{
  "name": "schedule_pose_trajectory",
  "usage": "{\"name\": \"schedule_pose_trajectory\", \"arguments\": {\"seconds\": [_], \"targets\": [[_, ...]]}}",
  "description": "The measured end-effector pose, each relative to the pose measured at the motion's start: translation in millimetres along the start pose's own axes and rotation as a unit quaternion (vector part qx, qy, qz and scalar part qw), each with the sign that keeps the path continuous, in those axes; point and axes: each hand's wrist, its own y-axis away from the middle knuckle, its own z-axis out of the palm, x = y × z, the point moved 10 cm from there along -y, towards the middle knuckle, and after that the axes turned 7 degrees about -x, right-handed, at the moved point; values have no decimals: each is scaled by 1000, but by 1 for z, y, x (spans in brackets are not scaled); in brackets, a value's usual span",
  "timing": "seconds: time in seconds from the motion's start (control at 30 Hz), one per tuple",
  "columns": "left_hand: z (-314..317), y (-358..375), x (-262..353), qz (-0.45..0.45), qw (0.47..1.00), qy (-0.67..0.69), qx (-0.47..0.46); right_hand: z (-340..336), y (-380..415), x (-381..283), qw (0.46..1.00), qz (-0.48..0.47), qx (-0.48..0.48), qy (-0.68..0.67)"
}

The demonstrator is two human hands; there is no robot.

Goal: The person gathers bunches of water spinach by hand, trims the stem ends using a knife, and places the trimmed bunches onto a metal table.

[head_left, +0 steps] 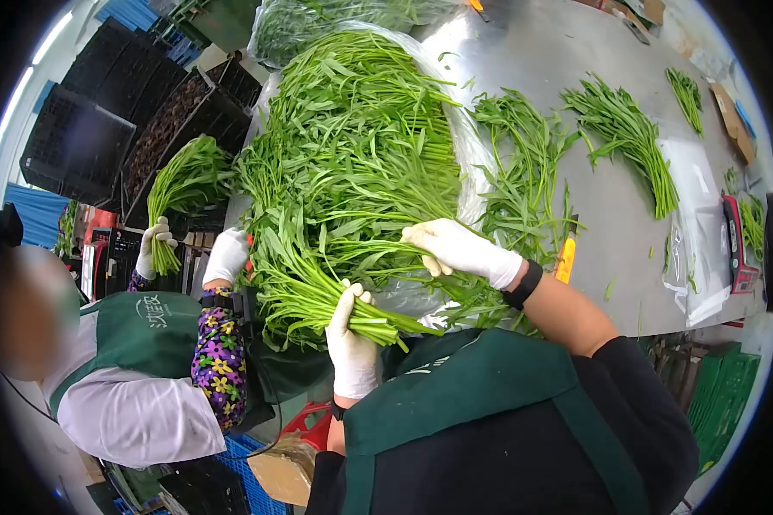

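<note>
My left hand (pixel 352 339), in a white glove, is closed round the cut ends of a bunch of water spinach (pixel 318 287), whose leaves point up and to the left. To the right, my gloved right hand (pixel 464 251) has its fingers pinched together on a few stems at the edge of the large heap of water spinach (pixel 361 137). The heap lies in an open clear plastic bag (pixel 468 163). Close to my right wrist, a knife with a yellow handle (pixel 565 257) lies on the metal table (pixel 605 223).
A co-worker (pixel 146 360) on the left holds another bunch (pixel 185 184) in a gloved hand. Loose stems (pixel 524 163) and a sorted bunch (pixel 631 137) lie on the right of the table. Further right are plastic sheets (pixel 696 232) and a red scale (pixel 739 249). Black crates (pixel 77 142) stand behind the co-worker.
</note>
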Motion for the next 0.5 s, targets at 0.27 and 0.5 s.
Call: {"name": "schedule_pose_trajectory", "arguments": {"seconds": [0.27,0.5], "targets": [[-6,9,2,11,1000,-5,14,4,-4,3,961,-74,77,255],[-9,8,0,9,1000,-6,14,7,1,-9,944,-91,86,304]]}}
